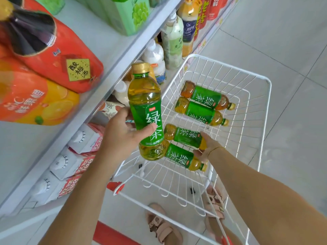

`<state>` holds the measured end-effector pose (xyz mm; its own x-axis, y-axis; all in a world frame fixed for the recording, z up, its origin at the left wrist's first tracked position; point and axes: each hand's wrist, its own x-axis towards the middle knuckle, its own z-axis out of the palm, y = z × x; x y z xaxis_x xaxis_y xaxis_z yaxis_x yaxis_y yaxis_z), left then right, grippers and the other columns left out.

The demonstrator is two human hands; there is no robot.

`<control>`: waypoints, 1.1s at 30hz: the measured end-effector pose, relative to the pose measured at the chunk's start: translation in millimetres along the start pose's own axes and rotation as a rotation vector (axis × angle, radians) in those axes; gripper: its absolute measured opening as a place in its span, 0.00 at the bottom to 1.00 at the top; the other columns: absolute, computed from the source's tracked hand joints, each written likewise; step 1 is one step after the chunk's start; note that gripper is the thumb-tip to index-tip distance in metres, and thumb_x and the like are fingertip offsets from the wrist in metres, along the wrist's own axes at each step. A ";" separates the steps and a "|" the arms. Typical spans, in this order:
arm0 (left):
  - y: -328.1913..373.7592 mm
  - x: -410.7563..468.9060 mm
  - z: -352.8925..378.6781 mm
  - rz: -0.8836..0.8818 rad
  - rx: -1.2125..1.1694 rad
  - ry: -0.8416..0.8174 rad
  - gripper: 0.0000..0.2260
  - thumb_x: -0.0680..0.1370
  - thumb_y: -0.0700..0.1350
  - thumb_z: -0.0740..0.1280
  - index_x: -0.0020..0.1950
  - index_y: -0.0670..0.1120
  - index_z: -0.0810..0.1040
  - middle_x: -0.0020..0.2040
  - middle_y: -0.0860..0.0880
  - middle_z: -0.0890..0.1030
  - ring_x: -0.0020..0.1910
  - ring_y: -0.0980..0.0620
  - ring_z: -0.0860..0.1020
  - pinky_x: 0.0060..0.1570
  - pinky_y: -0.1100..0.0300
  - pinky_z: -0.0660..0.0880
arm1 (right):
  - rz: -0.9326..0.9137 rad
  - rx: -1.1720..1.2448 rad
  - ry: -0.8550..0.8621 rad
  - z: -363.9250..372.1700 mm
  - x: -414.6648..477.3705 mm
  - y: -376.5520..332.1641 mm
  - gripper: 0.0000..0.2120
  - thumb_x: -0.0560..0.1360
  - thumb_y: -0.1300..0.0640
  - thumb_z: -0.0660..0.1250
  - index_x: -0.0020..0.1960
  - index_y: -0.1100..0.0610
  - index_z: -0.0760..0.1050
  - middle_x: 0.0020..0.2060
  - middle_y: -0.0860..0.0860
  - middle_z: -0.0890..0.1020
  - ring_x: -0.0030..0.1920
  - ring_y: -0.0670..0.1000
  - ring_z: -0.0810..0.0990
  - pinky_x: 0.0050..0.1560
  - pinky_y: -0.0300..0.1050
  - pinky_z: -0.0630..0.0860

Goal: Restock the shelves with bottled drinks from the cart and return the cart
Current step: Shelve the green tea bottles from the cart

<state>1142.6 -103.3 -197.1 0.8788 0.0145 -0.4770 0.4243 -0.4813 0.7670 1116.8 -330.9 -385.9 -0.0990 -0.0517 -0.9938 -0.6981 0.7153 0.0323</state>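
Note:
My left hand (122,133) grips a green tea bottle (146,110) with a green label and gold cap, held upright above the near left part of the white wire cart (254,85). Down inside the cart, my right hand (207,147) closes around the neck end of a lying green tea bottle (185,137). A second bottle (184,157) lies just in front of it. Two more green tea bottles (203,112) lie side by side further back in the cart. The shelves (113,66) stand to the left of the cart.
The upper shelf holds large orange and red drink bottles (44,82) and green boxes (131,13). Lower shelves carry white and yellow bottles (172,38) and white cartons (70,161). Grey tiled floor (283,32) lies to the right. My sandalled feet (162,225) stand behind the cart.

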 end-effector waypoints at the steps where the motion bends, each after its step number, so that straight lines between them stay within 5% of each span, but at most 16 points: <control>1: 0.2 -0.4 0.9 -0.001 0.000 0.002 0.14 0.68 0.47 0.75 0.49 0.55 0.75 0.47 0.58 0.82 0.45 0.61 0.81 0.41 0.65 0.75 | -0.041 0.016 -0.033 2.8 0.8 -1.6 0.20 0.69 0.49 0.74 0.55 0.56 0.71 0.51 0.56 0.73 0.51 0.55 0.75 0.50 0.48 0.76; 4: 2.9 -3.9 1.2 -0.001 -0.001 0.019 0.14 0.68 0.46 0.75 0.48 0.54 0.75 0.46 0.59 0.82 0.42 0.66 0.80 0.39 0.68 0.75 | -0.194 0.069 -0.087 10.6 -10.4 1.8 0.14 0.72 0.53 0.71 0.52 0.56 0.71 0.53 0.55 0.77 0.46 0.52 0.79 0.43 0.44 0.76; 6: 6.8 -8.7 0.4 -0.002 -0.007 0.042 0.14 0.68 0.45 0.76 0.48 0.53 0.75 0.45 0.60 0.81 0.40 0.69 0.79 0.36 0.71 0.74 | -0.327 0.050 -0.041 12.5 -15.2 6.4 0.20 0.67 0.52 0.75 0.54 0.57 0.71 0.50 0.53 0.79 0.41 0.50 0.79 0.39 0.42 0.76; 10: 21.2 -24.7 -6.6 0.005 -0.036 0.089 0.13 0.68 0.42 0.75 0.48 0.52 0.75 0.43 0.58 0.81 0.38 0.69 0.80 0.32 0.74 0.73 | -0.591 0.011 0.007 13.4 -50.6 11.0 0.33 0.61 0.53 0.80 0.60 0.53 0.67 0.45 0.47 0.78 0.49 0.50 0.79 0.58 0.51 0.75; 15: 50.3 -63.1 -29.6 0.039 -0.113 0.200 0.16 0.68 0.40 0.75 0.52 0.50 0.76 0.45 0.55 0.82 0.40 0.67 0.80 0.34 0.74 0.74 | -0.820 0.090 -0.206 0.9 -139.1 18.9 0.26 0.66 0.61 0.76 0.58 0.49 0.67 0.49 0.46 0.78 0.55 0.48 0.78 0.62 0.48 0.74; 20: 81.7 -130.0 -62.4 0.061 -0.308 0.368 0.18 0.67 0.35 0.75 0.53 0.49 0.76 0.45 0.53 0.84 0.45 0.56 0.83 0.44 0.54 0.80 | -0.994 -0.044 -0.489 -15.2 -261.5 37.2 0.25 0.67 0.61 0.74 0.61 0.53 0.72 0.49 0.47 0.83 0.54 0.48 0.81 0.65 0.51 0.72; 23: 96.2 -173.3 -89.6 0.113 -0.390 0.514 0.22 0.64 0.32 0.77 0.52 0.48 0.75 0.45 0.48 0.84 0.43 0.54 0.83 0.38 0.65 0.78 | -1.208 -0.303 -0.543 -22.9 -343.6 59.7 0.30 0.57 0.49 0.80 0.57 0.50 0.75 0.48 0.46 0.84 0.53 0.48 0.81 0.63 0.51 0.73; 28: 110.9 -243.0 -147.6 0.242 -0.314 0.777 0.21 0.64 0.25 0.73 0.53 0.40 0.75 0.44 0.47 0.81 0.40 0.62 0.80 0.37 0.76 0.73 | -1.478 -0.415 -0.891 -10.6 -443.1 100.3 0.39 0.54 0.47 0.80 0.60 0.61 0.73 0.52 0.56 0.82 0.52 0.51 0.82 0.53 0.40 0.78; 31: 110.4 -267.6 -188.4 0.270 -0.180 0.928 0.20 0.63 0.38 0.78 0.52 0.34 0.77 0.43 0.44 0.82 0.38 0.69 0.78 0.42 0.79 0.69 | -1.564 -0.549 -1.003 20.1 -479.4 129.8 0.41 0.53 0.43 0.80 0.60 0.61 0.73 0.52 0.54 0.81 0.50 0.42 0.81 0.49 0.31 0.76; 33: 111.0 -280.1 -213.8 0.299 -0.149 1.014 0.27 0.60 0.49 0.77 0.55 0.38 0.77 0.46 0.48 0.82 0.41 0.68 0.78 0.44 0.79 0.70 | -1.714 -0.606 -1.062 44.2 -496.3 153.1 0.36 0.56 0.49 0.81 0.61 0.53 0.72 0.53 0.49 0.79 0.55 0.45 0.79 0.54 0.39 0.76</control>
<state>990.2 26.6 113.4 0.6936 0.6691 0.2668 0.1232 -0.4751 0.8713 1090.4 -165.0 107.5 0.9326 0.2247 0.2825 0.2607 0.1219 -0.9577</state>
